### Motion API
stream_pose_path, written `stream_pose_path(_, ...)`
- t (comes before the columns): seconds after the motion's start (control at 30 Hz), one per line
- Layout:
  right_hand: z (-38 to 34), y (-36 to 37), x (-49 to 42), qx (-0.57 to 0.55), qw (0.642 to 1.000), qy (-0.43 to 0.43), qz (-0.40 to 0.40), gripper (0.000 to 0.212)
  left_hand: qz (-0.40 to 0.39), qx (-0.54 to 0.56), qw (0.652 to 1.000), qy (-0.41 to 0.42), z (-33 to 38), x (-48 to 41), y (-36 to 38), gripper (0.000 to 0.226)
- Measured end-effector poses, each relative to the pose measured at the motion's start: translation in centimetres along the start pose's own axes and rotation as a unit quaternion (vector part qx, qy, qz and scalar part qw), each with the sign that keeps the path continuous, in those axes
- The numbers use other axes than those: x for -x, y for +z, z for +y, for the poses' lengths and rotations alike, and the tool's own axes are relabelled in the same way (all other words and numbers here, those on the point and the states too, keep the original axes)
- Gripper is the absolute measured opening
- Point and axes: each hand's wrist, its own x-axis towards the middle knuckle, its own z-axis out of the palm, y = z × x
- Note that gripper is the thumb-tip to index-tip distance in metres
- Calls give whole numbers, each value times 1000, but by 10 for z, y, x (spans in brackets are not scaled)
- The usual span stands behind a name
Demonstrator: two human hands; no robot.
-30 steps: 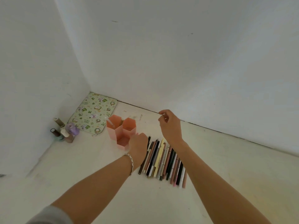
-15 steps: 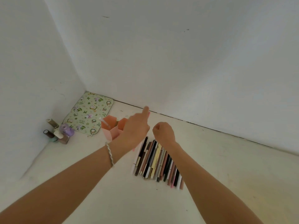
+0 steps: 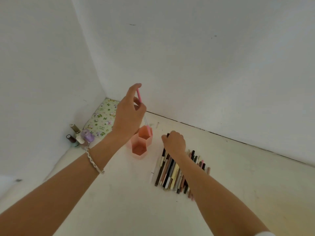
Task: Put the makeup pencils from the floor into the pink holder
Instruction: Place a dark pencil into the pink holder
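— Fingers (image 3: 138,85) of the left hand (image 3: 128,116): state?
— Thumb and fingers pinch one pink pencil (image 3: 140,97) near its upper end. Right hand (image 3: 174,143): fingers curled down over the far ends of the row of pencils (image 3: 167,171); a dark end shows at the fingertips, but a grip cannot be confirmed.
— Orientation, largest item first?
— Row of pencils: flat on the floor (image 3: 119,201), right of the holder (image 3: 141,150), side by side, long axes parallel, ends toward the wall (image 3: 204,65) and toward the person. Holder: upright on the floor, openings up, below the left hand. Pink pencil: long axis near upright, top tilted left, lower end down inside the holder's rear cell.
— Counts?
— Row: over a dozen; the right forearm crosses it, so no exact figure. One patterned pouch (image 3: 102,118) in the corner. One holder, two six-sided cells plainly visible. Small bottles (image 3: 80,137) at the left wall: four tops. One bracelet (image 3: 94,160) on the left wrist. One pink pencil in hand.
— Legible text?
— Print on the pouch edge, too small to read.
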Motion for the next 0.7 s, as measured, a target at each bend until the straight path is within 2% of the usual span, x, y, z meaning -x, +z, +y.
stream_pose_path(0.13,-13,-44,-14,-175,982,10,73,20,73,58,995,-25,-7,-11,-26,57)
stream_pose_path(0.23,-25,-70,-14,-269,951,-39,146,18,120,58,990,-38,-20,-14,-38,55)
stream_pose_path(0.33,-40,-83,-5,-339,918,-93,185,22,125,29,991,-41,-36,-6,-36,53)
stream_pose_path(0.57,-71,-81,22,-403,879,-167,192,12,25,-155,988,-9,-77,23,-20,29)
stream_pose_path(0.63,-80,-78,27,-416,868,-181,201,13,43,-161,986,-24,-79,23,-25,28)
stream_pose_path(0.7,-89,-72,31,-427,862,-188,198,14,100,-130,986,-37,-72,18,-36,29)
